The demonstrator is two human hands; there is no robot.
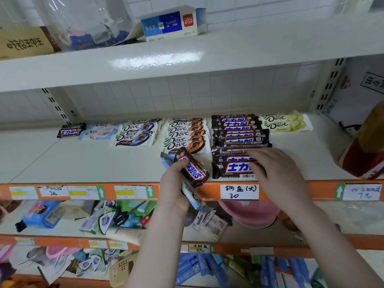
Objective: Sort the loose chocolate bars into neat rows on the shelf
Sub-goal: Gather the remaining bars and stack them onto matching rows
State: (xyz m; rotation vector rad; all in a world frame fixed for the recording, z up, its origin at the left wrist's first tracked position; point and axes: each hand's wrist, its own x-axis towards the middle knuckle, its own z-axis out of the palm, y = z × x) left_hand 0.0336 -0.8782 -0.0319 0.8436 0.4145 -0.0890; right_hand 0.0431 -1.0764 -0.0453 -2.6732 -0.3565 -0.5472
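Two bars in left hand (176,183), Snickers row (239,142) under right hand (274,167).
L fingers clenched round a Snickers (192,169) + blue bar (195,199), prob. spares awaiting slots; R fingers flat, released, squaring row's front bars on shelf (83,163). Dove rows (187,132) alongside.

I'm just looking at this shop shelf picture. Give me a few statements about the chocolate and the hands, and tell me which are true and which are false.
1. The left hand holds a Snickers bar. True.
2. The right hand hangs in the air, touching nothing. False: it rests on the front of the dark Snickers row.
3. The green Dove bars lie at the right end of the rows. True.
4. A lone Snickers bar lies at the far left. True.
5. The shelf edge is blue. False: it is orange.
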